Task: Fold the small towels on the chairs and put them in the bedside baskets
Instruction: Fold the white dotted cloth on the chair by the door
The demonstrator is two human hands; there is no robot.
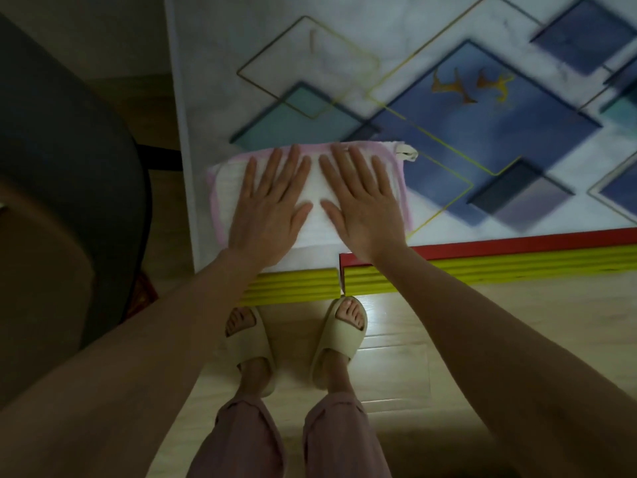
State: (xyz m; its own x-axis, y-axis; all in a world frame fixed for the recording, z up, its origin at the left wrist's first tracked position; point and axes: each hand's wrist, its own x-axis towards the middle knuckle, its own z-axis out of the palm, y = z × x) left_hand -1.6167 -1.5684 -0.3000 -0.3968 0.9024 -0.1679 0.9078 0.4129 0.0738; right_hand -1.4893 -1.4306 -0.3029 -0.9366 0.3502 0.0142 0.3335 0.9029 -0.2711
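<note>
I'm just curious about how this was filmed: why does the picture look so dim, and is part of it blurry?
Head view: the room is dim, with one bright glare patch on the wooden floor beside the slippers. Head view: the patterned surface looks smeared toward the top and right, while the left hand, right hand and towel are fairly sharp. Head view: the wide lens stretches the forearms at the bottom.
</note>
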